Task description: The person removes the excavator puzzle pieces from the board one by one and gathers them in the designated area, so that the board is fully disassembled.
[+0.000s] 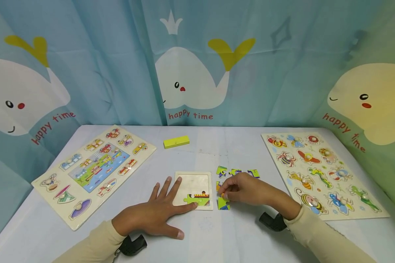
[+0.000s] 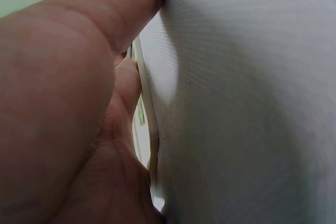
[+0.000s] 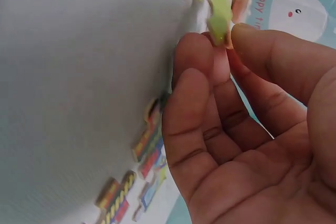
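Note:
A small wooden puzzle tray [image 1: 194, 182] lies in the middle of the table, with a few joined green jigsaw pieces [image 1: 197, 200] along its lower right. My left hand [image 1: 154, 215] rests with spread, straight fingers on the tray's left and lower edge, and one fingertip reaches the joined pieces. Its thumb lies on the tablecloth. To the right of the tray, my right hand [image 1: 250, 190] pinches a green and blue jigsaw piece [image 3: 219, 11] between thumb and fingertips. Other loose jigsaw pieces [image 1: 221, 171] lie beyond that hand, partly hidden behind it.
On the left lies a large knobbed puzzle board [image 1: 100, 193] with vehicles and toys. Another board [image 1: 335, 190], with insects, lies at the right near my right forearm. A yellow-green box [image 1: 176, 141] stands farther back, before a whale-print curtain [image 1: 191, 80].

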`<state>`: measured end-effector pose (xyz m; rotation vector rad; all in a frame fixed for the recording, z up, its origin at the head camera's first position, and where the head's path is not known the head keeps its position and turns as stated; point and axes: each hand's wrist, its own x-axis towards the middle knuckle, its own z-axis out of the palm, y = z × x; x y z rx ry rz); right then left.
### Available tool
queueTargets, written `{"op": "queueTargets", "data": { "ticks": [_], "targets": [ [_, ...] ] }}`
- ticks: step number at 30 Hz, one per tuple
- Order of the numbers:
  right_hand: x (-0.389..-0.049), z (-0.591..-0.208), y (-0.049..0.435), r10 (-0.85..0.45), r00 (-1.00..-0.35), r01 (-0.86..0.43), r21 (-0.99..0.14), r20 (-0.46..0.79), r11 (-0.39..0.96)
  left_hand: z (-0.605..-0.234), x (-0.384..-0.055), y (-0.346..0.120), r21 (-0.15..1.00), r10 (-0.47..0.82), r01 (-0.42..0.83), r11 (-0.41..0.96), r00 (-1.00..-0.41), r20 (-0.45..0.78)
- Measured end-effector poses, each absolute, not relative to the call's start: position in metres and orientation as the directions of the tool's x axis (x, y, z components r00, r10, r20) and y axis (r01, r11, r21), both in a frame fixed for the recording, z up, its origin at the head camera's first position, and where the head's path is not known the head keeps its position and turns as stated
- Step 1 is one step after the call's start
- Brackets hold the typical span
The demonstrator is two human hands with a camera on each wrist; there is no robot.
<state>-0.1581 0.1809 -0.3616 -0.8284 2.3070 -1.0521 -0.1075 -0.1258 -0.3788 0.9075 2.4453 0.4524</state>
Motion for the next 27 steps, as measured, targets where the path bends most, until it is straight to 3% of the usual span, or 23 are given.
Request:
{"op": "queueTargets", "data": {
  "ticks": [11, 27],
  "targets": [
    [-0.158, -0.363, 0.182, -0.674, -0.729, -0.358, -0.774, -0.117, 0.522, -0.381, -0.108, -0.126, 0.454, 0.682, 0.526, 0.72, -0.659, -0.318],
    [-0.163, -0.363, 0.161, -0.654, -0.755, -0.31, -0.848, -0.055, 0.43, -0.38, -0.107, -0.118, 0.49, 0.721, 0.562, 0.666, -0.652, -0.233]
  ]
}}
